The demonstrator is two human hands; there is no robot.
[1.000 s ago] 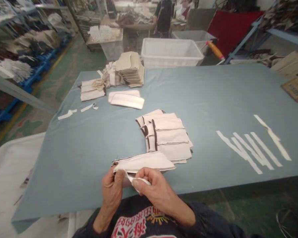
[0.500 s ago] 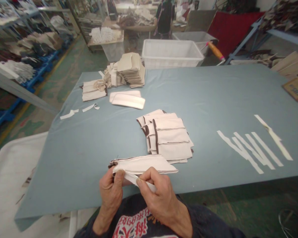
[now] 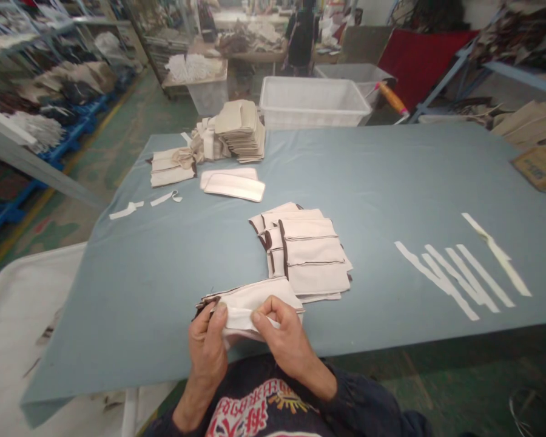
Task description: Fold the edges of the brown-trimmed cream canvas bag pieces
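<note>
My left hand (image 3: 210, 340) pinches the dark-edged left end of a folded cream fabric piece (image 3: 259, 294), together with one end of a white fabric strip (image 3: 240, 319). Closed on the strip's other part is my right hand (image 3: 282, 334), thumb and fingers pressed together just over the fabric. The strip lies stretched between both hands along the near side of the piece. Directly behind, a stack of cream fabric pieces with dark brown edging (image 3: 316, 252) lies on the blue-grey cloth of the table (image 3: 186, 255), close to the held piece.
Loose white strips (image 3: 455, 273) lie at the right. Two flat cream panels (image 3: 234, 185), a tall beige fabric stack (image 3: 241, 130) and a tied bundle (image 3: 173, 165) sit at the back left. A white plastic bin (image 3: 313, 100) stands beyond the table; a person (image 3: 303, 36) is farther back.
The strip has swung from slanting toward me to lying nearly level along the fabric. My right hand has risen slightly, and the held fabric has tilted and shifted left.
</note>
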